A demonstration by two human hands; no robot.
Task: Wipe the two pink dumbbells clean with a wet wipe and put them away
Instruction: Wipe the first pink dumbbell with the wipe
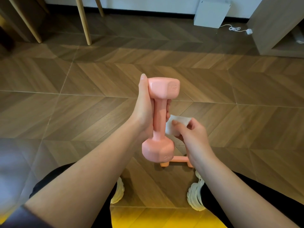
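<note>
My left hand (144, 106) grips the handle of a pink dumbbell (160, 119), held upright in the air over the floor, one head up and one head down. Just to its right my right hand (192, 134) pinches a folded white wet wipe (176, 124), which lies next to the handle; whether it touches the handle is unclear. A second pink piece (177, 161), a bar with two ends, lies on the floor below, largely hidden behind the held dumbbell and my right wrist.
Herringbone wood floor (82, 104) stretches ahead. Wooden furniture legs (85, 25) stand at the back left, a white box (212, 12) with a cable at the back, a wooden cabinet (276, 25) at the right. My white shoes (197, 195) are below, on either side.
</note>
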